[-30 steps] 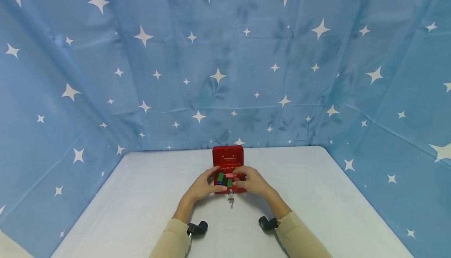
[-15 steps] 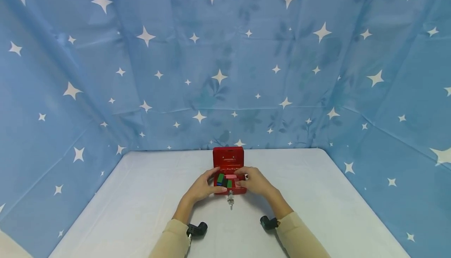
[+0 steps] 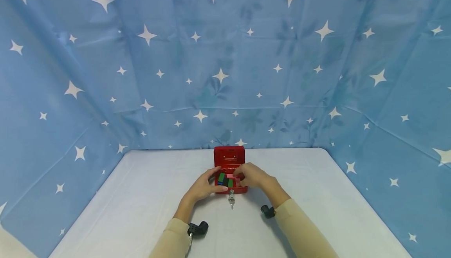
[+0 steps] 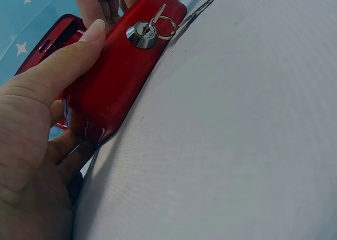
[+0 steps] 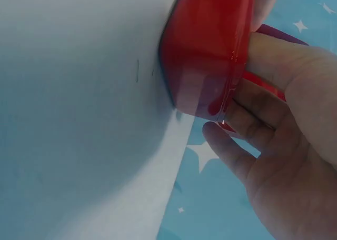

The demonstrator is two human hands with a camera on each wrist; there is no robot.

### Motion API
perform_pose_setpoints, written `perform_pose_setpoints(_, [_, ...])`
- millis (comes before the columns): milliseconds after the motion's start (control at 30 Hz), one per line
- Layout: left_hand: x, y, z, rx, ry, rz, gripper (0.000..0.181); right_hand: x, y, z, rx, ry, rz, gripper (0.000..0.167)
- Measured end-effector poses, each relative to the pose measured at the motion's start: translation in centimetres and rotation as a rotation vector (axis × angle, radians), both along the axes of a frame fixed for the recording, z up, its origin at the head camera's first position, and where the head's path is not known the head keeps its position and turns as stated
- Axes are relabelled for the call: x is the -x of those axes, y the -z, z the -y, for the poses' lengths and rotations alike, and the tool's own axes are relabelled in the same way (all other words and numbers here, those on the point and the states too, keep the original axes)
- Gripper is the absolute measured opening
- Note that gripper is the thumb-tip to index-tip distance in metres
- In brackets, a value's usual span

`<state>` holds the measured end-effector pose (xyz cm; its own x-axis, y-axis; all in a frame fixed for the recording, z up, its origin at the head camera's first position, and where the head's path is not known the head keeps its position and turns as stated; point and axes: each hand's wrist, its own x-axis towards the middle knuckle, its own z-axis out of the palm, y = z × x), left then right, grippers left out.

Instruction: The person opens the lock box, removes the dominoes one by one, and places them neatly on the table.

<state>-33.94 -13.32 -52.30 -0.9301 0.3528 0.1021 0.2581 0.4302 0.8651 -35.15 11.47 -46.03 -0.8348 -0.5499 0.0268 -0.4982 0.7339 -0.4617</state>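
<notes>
A small red metal box (image 3: 229,156) stands with its lid up. My left hand (image 3: 202,188) grips its left side; in the left wrist view the thumb of that hand (image 4: 42,111) lies on the box's front edge (image 4: 105,82). Inside are a green block (image 3: 221,177), another green block (image 3: 230,183), a dark block (image 3: 226,182) and pink pieces (image 3: 230,175). My right hand (image 3: 254,176) reaches in at the right with bent fingers. In the right wrist view the box wall (image 5: 205,45) hides the fingertips of this hand (image 5: 295,129), so any hold is unclear.
Keys (image 3: 231,201) on a ring hang from the lock (image 4: 141,36) at the box's front. A white cloth (image 3: 158,172) covers the table. Blue curtains (image 3: 169,93) with white stars rise behind and at both sides.
The right hand's fingers have bent more over the box's right part, and its wrist has lifted and turned slightly. The left hand keeps its grip.
</notes>
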Motion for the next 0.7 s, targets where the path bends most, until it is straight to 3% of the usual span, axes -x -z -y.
perform_pose_setpoints(200, [-0.2,-0.2,0.0,-0.006,-0.002,0.015,0.091,0.3,-0.4,0.5,-0.117,-0.019,-0.036,0.023])
perform_pose_setpoints(400, [-0.3,0.0,0.1,-0.013,0.010,0.008,0.090,0.7,0.1,1.0,-0.207,-0.023,-0.081,0.017])
perform_pose_setpoints(700, [-0.2,-0.3,0.0,-0.007,0.003,0.017,0.089,0.5,0.0,1.2,-0.220,0.002,-0.088,0.021])
